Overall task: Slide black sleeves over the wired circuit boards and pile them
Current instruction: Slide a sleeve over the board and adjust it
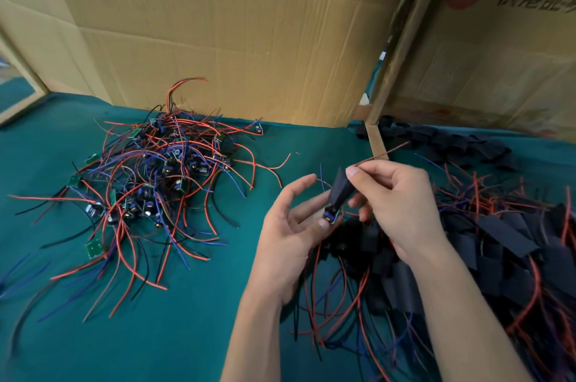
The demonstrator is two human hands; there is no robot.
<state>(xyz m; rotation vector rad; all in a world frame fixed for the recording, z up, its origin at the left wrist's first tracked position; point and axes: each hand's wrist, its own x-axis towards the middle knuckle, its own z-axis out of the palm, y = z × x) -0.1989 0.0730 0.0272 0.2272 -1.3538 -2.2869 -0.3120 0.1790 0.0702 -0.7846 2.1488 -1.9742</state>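
Observation:
My left hand [290, 226] holds a small wired circuit board [331, 216] at its fingertips, palm turned up. A black sleeve [341, 187] stands partly over the board's wires, above the board. My right hand [396, 201] pinches the red and black wire [383, 154] that comes out of the sleeve's top. A tangle of bare wired boards [149, 182] lies on the green table at the left. Sleeved boards [467, 263] are piled at the right, under my right wrist.
Loose black sleeves [436, 138] lie at the back right by a cardboard divider [375, 138]. Cardboard box walls [233, 32] close off the back. The green table cloth [187, 319] shows between the two piles.

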